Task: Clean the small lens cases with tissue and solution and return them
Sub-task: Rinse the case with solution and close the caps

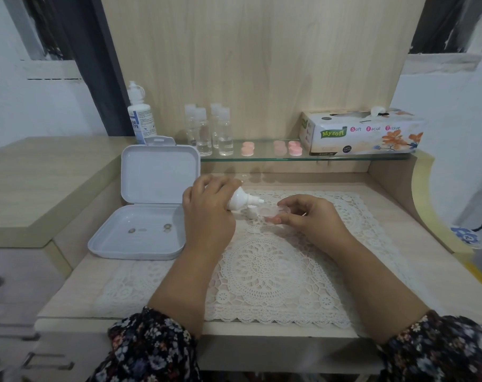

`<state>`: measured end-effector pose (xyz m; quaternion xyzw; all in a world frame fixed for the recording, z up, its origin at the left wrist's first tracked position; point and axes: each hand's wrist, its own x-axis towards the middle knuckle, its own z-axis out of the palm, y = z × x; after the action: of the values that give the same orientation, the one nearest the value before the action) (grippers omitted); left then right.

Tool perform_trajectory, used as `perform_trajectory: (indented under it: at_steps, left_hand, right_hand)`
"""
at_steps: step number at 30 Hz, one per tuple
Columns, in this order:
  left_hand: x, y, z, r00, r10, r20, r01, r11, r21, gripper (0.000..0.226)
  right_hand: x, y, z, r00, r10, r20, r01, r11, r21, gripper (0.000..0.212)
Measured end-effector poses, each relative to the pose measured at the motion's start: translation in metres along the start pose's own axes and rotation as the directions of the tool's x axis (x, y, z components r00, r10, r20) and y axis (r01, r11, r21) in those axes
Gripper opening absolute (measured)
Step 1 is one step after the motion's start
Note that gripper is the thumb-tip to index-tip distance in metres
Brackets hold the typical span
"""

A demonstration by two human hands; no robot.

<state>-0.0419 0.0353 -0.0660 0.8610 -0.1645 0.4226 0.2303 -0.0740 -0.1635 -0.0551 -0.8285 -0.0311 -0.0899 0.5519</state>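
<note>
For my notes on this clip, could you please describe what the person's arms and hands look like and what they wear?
Both forearms are bare. The left hand and right hand wear no gloves, and no rings show. Near the elbows sit dark sleeves printed with small pale flowers.

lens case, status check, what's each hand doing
Left hand grips solution bottle, nozzle tipped toward case. Right hand pinches clear lens case above the lace mat. Nothing in the way.

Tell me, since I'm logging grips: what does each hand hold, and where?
Left hand grips the white bottle by its body; right hand pinches the clear lens case at its edge.
</note>
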Motion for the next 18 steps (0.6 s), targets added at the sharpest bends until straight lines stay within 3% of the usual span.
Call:
perform_trajectory:
  at_steps: [18]
  left_hand:
    - [-0.0008,-0.0046,0.0047,1.000,-0.008,0.015,0.008,1.000,-0.004,0.058]
  right_hand:
    - [0.0011,0.0023,-0.0003,0.999,-0.032,0.031,0.033,0.999,-0.040,0.025]
